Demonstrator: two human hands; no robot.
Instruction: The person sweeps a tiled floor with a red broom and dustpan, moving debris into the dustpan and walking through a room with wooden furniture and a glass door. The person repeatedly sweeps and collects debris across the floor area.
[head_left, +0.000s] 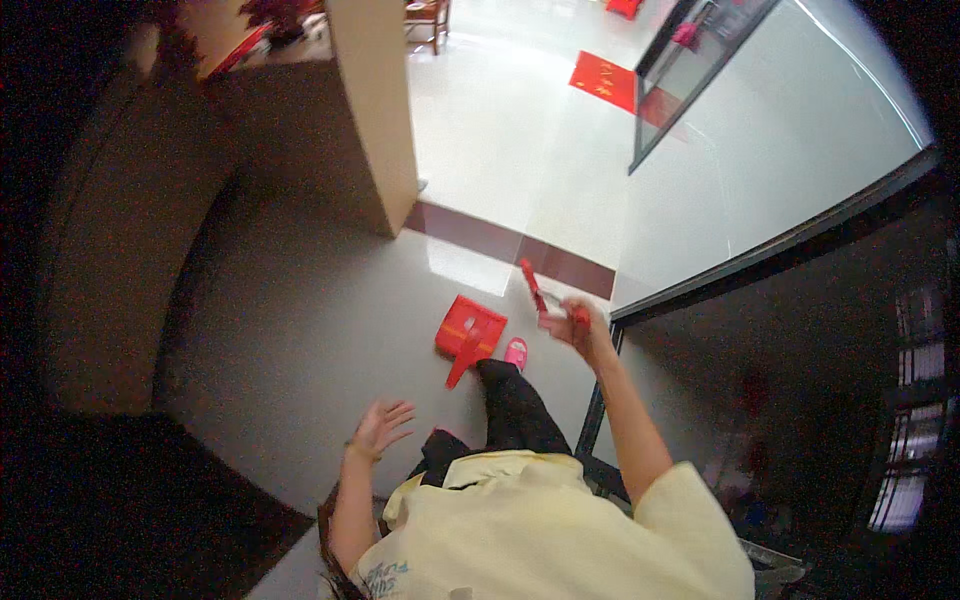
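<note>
My right hand (581, 326) is raised ahead of me, its fingers closed on a slim red object (533, 286) with a pale section; blur hides just what it is. My left hand (384, 429) hangs over the floor with its fingers apart and holds nothing. On the floor between the hands lies a red box or bag (459, 324) with an orange stripe. A red strip-like piece (463, 361) juts from it towards me. My foot in a pink shoe (516, 352) is beside it.
A tan wall edge (381, 135) stands ahead on the left. A dark brown threshold strip (491, 234) crosses the tiled floor. A red mat (604, 81) lies beyond it, near a dark-framed glass panel (664, 97). A dark-framed door edge (757, 251) runs along the right.
</note>
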